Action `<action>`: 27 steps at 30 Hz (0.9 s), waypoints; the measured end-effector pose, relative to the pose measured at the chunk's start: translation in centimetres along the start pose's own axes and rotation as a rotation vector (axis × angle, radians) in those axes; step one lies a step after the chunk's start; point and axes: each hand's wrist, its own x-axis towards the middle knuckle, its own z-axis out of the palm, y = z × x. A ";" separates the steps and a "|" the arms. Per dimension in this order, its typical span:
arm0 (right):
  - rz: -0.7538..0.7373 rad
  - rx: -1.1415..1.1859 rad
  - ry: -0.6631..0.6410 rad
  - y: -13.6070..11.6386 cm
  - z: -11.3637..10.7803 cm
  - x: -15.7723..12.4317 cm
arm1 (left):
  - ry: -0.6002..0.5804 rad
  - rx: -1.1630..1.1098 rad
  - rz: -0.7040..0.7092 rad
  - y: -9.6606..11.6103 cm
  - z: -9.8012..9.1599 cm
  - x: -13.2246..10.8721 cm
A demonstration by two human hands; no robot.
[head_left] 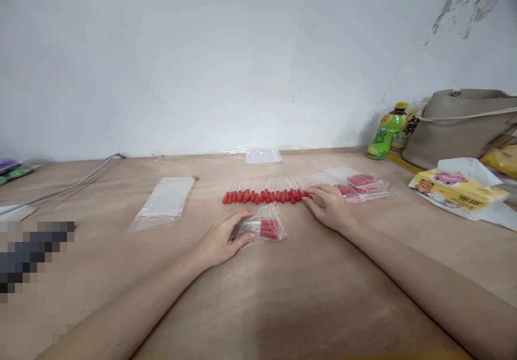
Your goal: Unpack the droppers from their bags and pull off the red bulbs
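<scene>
A row of several clear droppers with red bulbs lies across the middle of a wooden table. My left hand grips the open end of a small clear zip bag that has a few red-bulbed droppers inside. My right hand rests at the right end of the row, fingers curled over the last red bulbs. Just beyond it sits a pile of filled bags with red bulbs showing.
A stack of empty clear bags lies to the left, another bag by the wall. A green bottle, a beige handbag and a tissue pack stand at the right. A grey cable runs at left.
</scene>
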 end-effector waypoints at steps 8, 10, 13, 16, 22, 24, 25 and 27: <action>-0.069 0.374 -0.279 -6.1 -0.5 -0.7 | -0.085 -0.026 0.067 0.7 -0.7 0.0; -0.068 0.420 -0.372 -7.2 -0.7 -0.8 | -0.113 -0.030 0.085 0.8 -0.7 0.0; -0.068 0.465 -0.486 -7.9 -1.0 -0.8 | -0.099 -0.023 0.078 0.9 -0.4 0.0; -0.067 0.468 -0.551 -7.9 -1.1 -0.6 | -0.038 0.009 0.062 0.8 0.1 0.0; 0.014 0.403 -0.560 -8.4 -0.8 -0.6 | -0.030 -0.002 0.065 0.7 0.4 0.2; 0.040 0.374 -0.538 -8.6 -0.7 -0.6 | -0.051 -0.016 0.076 0.6 0.3 0.2; 0.058 0.363 -0.522 -8.7 -0.7 -0.7 | -0.059 -0.020 0.083 0.6 0.2 0.2; 0.091 0.368 -0.485 -8.6 -0.6 -0.7 | -0.066 -0.024 0.090 0.6 0.2 0.2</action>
